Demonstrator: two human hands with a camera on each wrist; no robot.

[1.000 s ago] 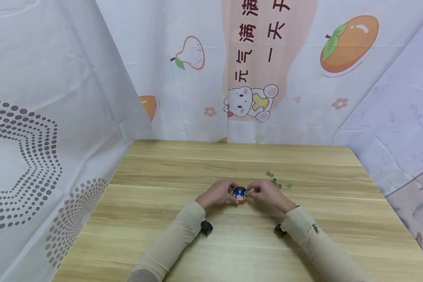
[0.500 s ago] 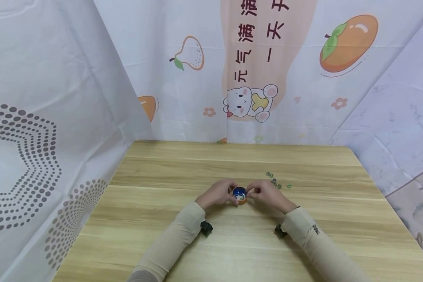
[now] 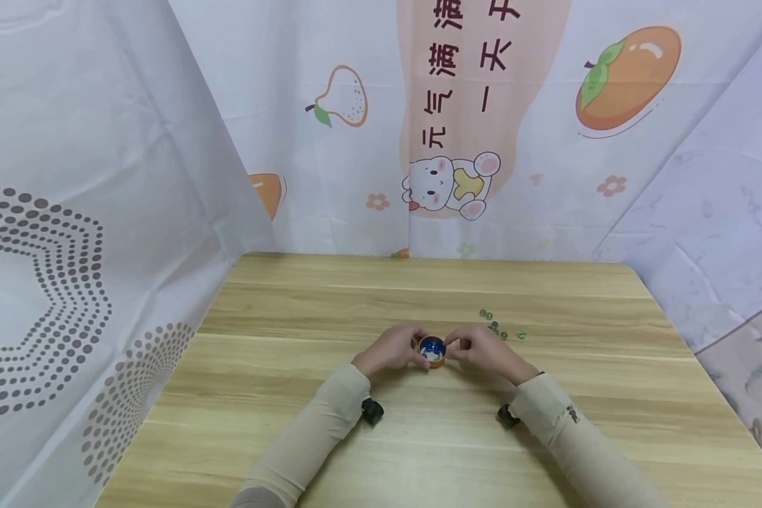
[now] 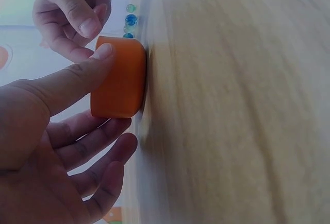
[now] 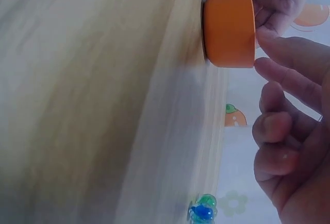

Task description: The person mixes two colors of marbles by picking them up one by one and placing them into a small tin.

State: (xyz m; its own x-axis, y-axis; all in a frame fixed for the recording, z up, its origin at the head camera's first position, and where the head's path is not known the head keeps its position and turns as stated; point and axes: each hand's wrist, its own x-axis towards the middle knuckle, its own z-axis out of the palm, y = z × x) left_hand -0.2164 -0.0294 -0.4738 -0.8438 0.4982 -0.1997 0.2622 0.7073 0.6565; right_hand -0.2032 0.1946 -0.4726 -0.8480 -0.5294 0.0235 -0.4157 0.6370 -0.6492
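A small round bowl (image 3: 437, 364), orange outside and dark blue inside, stands on the table between the hands. My left hand (image 3: 394, 347) grips its side, the thumb (image 4: 100, 54) on the near wall and the fingers curving round the opposite side. At the bowl's right rim is my right hand (image 3: 481, 351), thumb and index finger a little apart with nothing visible between them and the other fingers curled. In the right wrist view those two tips reach the edge of the orange wall (image 5: 229, 31). Small shapes inside the bowl are too small to make out.
Several green and blue glass marbles (image 3: 494, 326) lie loose on the wooden table (image 3: 330, 296) behind the right hand. One green marble (image 3: 521, 335) sits apart to their right. A printed white cloth (image 3: 349, 169) hangs behind the table.
A second ago a small green marble showed at the right fingertips over the rim; now the fingertips hold nothing visible. The left hand and the bowl have stayed in place.
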